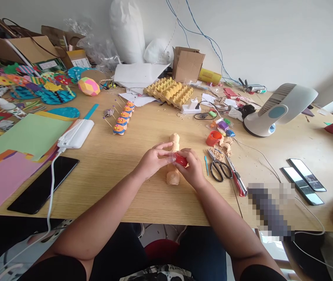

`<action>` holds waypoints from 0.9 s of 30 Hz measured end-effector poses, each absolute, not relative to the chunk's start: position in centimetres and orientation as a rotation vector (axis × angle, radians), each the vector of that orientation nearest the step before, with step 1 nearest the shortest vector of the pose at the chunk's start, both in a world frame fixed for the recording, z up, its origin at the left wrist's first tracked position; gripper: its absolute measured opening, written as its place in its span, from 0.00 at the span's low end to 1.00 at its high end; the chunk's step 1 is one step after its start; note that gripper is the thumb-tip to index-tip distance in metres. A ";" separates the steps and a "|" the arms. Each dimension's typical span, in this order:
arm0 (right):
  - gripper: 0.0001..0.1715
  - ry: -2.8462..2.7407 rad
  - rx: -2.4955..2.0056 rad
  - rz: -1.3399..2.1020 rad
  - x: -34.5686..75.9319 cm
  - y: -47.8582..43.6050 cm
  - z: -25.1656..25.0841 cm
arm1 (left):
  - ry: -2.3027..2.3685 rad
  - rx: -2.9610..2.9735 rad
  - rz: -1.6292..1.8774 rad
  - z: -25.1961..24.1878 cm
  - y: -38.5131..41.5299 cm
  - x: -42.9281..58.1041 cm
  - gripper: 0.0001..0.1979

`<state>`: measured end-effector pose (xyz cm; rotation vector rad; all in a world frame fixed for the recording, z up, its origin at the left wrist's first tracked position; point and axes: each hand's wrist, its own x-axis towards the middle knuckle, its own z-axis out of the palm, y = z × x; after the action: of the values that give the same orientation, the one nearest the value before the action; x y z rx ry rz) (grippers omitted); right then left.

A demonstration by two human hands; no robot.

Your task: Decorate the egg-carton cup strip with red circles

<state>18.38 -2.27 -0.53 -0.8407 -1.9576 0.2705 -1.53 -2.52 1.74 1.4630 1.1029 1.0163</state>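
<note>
Between the fingertips of both hands is a small red packet in clear plastic, which looks like modelling clay. My right hand is closed round its red part. My left hand pinches the clear plastic at its left end, with some fingers stretched out. Below the hands a peach-coloured strip of egg carton lies lengthwise on the table, its middle partly hidden. To the right are an orange-red cup, black-handled scissors, a small blue tool and a red utility knife.
A painted caterpillar of egg-carton cups with sticks stands at back left. Yellow egg trays, a power strip and a white fan are farther back. A power bank, phone and coloured paper lie left.
</note>
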 end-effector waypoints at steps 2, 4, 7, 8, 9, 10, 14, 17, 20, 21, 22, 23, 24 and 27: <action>0.16 -1.961 -0.852 0.272 18.4 -2.3 -0.5 | 1.118 1.472 1.065 1.3 -2.5 -1.4 0.17; 0.17 -1.956 -0.864 0.269 18.3 -2.3 -0.5 | 1.155 1.551 1.142 0.9 -2.4 -1.3 0.15; 0.18 -1.961 -0.911 0.250 18.4 -2.5 -0.2 | 1.190 1.731 1.282 0.6 -2.3 -1.2 0.10; 0.20 -1.965 -0.935 0.233 18.4 -2.5 0.0 | 1.194 1.797 1.316 0.6 -2.3 -1.2 0.08; 0.22 -1.971 -0.958 0.212 18.5 -2.6 0.1 | 1.197 1.863 1.341 0.7 -2.4 -1.2 0.07; 0.24 -1.981 -0.975 0.191 18.6 -2.6 0.3 | 1.201 1.929 1.360 0.8 -2.4 -1.3 0.06; 0.28 -2.051 -0.947 0.238 18.8 -2.6 0.5 | 1.209 2.181 1.374 1.6 -2.6 -1.3 0.04; 0.23 -2.029 -0.911 0.371 18.6 -2.6 0.3 | 1.205 2.305 1.362 2.0 -2.7 -1.4 0.05; 0.21 -1.948 -0.909 0.460 18.4 -2.5 0.3 | 1.227 2.360 1.373 2.0 -2.7 -1.5 0.04; 0.20 -1.924 -0.909 0.491 18.3 -2.5 0.4 | 1.233 2.366 1.384 1.9 -2.7 -1.5 0.04; 0.20 -1.902 -0.911 0.524 18.2 -2.5 0.5 | 1.235 2.363 1.401 1.9 -2.7 -1.5 0.03; 0.19 -1.882 -0.916 0.557 18.2 -2.5 0.6 | 1.234 2.351 1.421 1.9 -2.7 -1.4 0.03; 0.18 -1.861 -0.927 0.587 18.1 -2.5 0.7 | 1.232 2.330 1.439 1.9 -2.8 -1.4 0.04; 0.18 -1.807 -0.968 0.648 18.1 -2.7 0.9 | 1.238 2.245 1.464 2.0 -2.9 -1.3 0.05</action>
<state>18.07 -2.67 0.88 -0.9684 -1.8074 0.6477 -1.29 -2.92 1.99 2.2449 1.2383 1.4640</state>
